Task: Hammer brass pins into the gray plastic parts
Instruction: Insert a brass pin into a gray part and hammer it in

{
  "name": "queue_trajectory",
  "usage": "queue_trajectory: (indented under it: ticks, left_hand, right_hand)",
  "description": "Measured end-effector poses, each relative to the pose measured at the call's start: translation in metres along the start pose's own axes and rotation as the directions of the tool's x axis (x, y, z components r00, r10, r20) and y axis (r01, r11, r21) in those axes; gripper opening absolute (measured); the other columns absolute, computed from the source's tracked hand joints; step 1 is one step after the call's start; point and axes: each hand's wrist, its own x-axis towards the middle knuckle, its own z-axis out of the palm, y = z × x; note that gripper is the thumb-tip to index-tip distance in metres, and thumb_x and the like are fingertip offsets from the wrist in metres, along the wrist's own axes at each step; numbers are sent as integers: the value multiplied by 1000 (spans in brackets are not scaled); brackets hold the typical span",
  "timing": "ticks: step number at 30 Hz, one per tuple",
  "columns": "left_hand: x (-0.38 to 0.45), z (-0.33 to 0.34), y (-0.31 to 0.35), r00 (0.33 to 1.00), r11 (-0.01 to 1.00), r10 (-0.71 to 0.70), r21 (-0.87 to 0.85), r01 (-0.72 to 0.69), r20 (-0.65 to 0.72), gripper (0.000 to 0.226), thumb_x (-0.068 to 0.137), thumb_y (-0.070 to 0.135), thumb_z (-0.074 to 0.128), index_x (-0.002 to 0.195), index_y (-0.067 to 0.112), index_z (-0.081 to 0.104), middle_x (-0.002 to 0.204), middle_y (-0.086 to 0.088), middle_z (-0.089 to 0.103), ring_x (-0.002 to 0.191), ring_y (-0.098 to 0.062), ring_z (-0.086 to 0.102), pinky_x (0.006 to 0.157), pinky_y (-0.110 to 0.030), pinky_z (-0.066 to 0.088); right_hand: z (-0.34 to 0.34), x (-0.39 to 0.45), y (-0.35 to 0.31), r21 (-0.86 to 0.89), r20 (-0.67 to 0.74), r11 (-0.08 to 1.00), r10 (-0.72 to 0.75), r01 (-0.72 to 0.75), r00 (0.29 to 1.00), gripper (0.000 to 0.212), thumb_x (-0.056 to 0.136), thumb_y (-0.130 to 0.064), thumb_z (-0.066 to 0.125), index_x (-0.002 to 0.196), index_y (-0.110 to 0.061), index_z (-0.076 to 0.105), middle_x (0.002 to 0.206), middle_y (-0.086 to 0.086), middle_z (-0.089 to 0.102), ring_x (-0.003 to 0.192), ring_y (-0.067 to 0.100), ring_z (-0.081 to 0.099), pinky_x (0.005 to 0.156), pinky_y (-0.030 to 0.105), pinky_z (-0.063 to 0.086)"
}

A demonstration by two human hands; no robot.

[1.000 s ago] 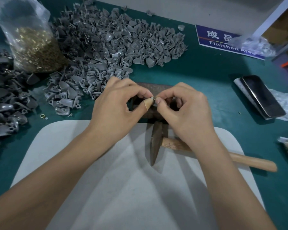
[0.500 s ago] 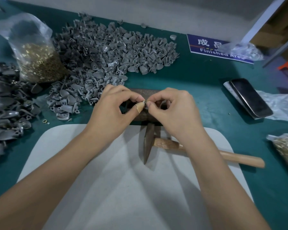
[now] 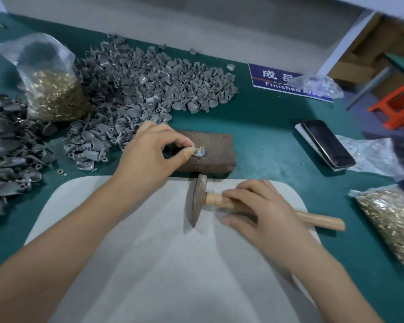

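Left hand (image 3: 149, 151) pinches small gray part (image 3: 200, 152) flat on brown block (image 3: 216, 149), brass pin (image 3: 197, 149) seated on top. Part light, stiff, likely to skid; pin tiny, easily tipped — hold part by edge, fingers clear of strike. Right hand (image 3: 258, 206) curled over hammer (image 3: 200, 201) handle near head on counter (image 3: 266, 127), grip not yet fully clenched. Hammer head-heavy; holding further down handle probably swings better.
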Motion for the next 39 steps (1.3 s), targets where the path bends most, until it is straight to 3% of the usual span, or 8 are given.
queue_trajectory:
  ticks: [3,6,8,10,14,20,26,39]
  left_hand:
    - [1,-1,1,1000,1000,9,13,-9,1,11,86,45,71,92,38,76,88,22,63,97,-10,49,84,-37,46]
    - [1,-2,2,1000,1000,2,22,-2,1,10,87,45,71,93,38,76,89,22,63,97,-10,49,84,-39,48]
    - [1,-1,1,1000,1000,2,25,-2,4,10,87,44,73,94,38,77,89,20,63,97,-11,49,83,-41,48]
    - [1,-1,1,1000,1000,-3,18,3,2,7,88,42,75,93,37,77,89,19,64,96,-12,49,82,-41,48]
    - [1,-2,3,1000,1000,-21,8,21,-4,6,87,42,77,90,37,78,86,17,63,95,-11,48,80,-39,47]
    - [2,-3,8,1000,998,-13,60,15,-24,4,86,44,77,88,41,78,81,16,61,91,-10,47,72,-34,43]
    - [2,-4,9,1000,996,2,94,0,-25,3,85,41,79,88,40,78,82,14,63,90,-10,47,69,-34,44]
    - [2,-5,7,1000,993,-13,116,16,-24,3,87,43,76,89,41,77,83,16,62,90,-9,46,65,-26,39]
  right_hand:
    - [-2,-7,-2,-221,-36,969,-126,115,991,22,93,-23,74,114,-15,73,101,2,65,84,28,64,72,42,56]
    - [-16,-4,-7,-388,-51,912,-164,132,985,27,99,-34,50,114,-21,68,101,-2,63,61,24,63,49,31,46]
    - [-29,-3,-9,-258,-82,965,-65,42,995,25,102,-40,39,118,-31,57,99,-14,57,64,17,57,49,34,44]
    - [-37,2,-9,144,-74,984,112,-101,991,18,106,-42,35,108,-39,52,87,-16,57,63,12,48,54,28,42]
    - [-37,30,-15,533,28,765,410,-361,912,17,108,-45,45,100,-42,60,65,-9,53,50,13,35,44,23,31]
    - [-26,54,-30,522,54,761,422,-386,905,25,107,-40,44,102,-32,67,61,-12,42,42,3,36,41,9,27]
    - [-21,58,-37,473,-139,846,349,-248,927,33,110,-31,40,90,-43,63,58,-13,38,50,7,31,47,14,28]
    - [-10,53,-35,422,-72,856,362,-300,929,28,110,-31,40,103,-28,67,62,-18,45,60,4,41,59,21,35]
